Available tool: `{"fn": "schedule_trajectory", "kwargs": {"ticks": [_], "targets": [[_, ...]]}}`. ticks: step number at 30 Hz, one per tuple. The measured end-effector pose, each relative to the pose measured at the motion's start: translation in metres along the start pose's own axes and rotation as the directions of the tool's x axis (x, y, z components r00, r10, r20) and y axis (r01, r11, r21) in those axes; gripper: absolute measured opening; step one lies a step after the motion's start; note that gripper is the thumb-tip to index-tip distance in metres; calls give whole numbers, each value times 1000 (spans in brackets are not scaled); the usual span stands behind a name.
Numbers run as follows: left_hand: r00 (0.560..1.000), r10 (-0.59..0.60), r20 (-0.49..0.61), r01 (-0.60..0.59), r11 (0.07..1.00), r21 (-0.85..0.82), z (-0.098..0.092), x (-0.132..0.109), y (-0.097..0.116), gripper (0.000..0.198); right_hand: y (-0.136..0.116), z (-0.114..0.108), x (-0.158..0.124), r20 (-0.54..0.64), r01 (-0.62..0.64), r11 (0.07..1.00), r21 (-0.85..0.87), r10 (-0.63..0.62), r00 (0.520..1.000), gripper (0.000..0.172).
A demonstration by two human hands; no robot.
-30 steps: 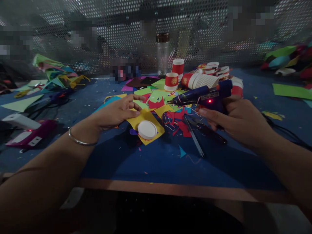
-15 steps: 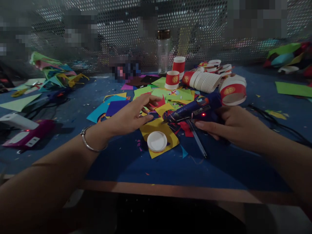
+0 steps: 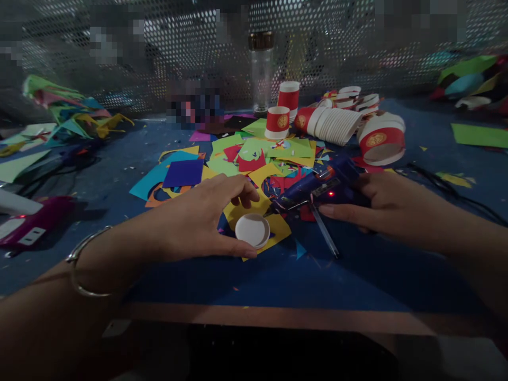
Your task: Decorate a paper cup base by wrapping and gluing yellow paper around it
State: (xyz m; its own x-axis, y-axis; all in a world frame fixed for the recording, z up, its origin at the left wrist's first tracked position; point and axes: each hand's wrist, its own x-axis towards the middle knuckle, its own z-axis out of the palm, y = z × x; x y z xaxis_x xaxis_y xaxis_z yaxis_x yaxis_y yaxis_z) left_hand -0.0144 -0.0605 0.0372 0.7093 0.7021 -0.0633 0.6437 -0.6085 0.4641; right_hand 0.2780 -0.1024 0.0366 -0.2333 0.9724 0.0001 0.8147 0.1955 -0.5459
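Observation:
A small round white dish (image 3: 252, 231), perhaps a cut cup base, sits on a yellow paper square (image 3: 281, 226) near the table's front. My left hand (image 3: 214, 217) is around its left side, thumb by the near edge and fingers curled above the far edge; whether it touches the dish is unclear. In my right hand (image 3: 369, 203) is a dark blue glue gun (image 3: 317, 185) with a red light, its nozzle pointing left, just beyond the dish's right edge. Below the gun lies a clear pen (image 3: 325, 233).
Coloured paper scraps (image 3: 254, 148) spread behind the dish. Red-and-white paper cups (image 3: 288, 98) and a stack of cups (image 3: 335, 125) stand or lie farther back, near a clear bottle (image 3: 262, 79). A magenta power strip (image 3: 51, 219) lies left; a black cable (image 3: 448, 190) runs right.
My left hand has moved nearer and down to the white dish, which now looks slightly tilted. The view has shifted a little. My right hand still holds the glue gun in nearly the same place.

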Motion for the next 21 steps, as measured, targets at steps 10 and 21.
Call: {"fn": "schedule_trajectory", "kwargs": {"ticks": [10, 21], "targets": [[1000, 16, -5, -16, 997, 69, 4, -1, 3, 47, 0, -3, 0, 41, 35, 997, -66, -32, 999, 62], [999, 15, 44, -18, 998, 66, 3, 1, 6, 37, 1, -2, 2, 75, 39, 992, -122, -30, 997, 47]]}}
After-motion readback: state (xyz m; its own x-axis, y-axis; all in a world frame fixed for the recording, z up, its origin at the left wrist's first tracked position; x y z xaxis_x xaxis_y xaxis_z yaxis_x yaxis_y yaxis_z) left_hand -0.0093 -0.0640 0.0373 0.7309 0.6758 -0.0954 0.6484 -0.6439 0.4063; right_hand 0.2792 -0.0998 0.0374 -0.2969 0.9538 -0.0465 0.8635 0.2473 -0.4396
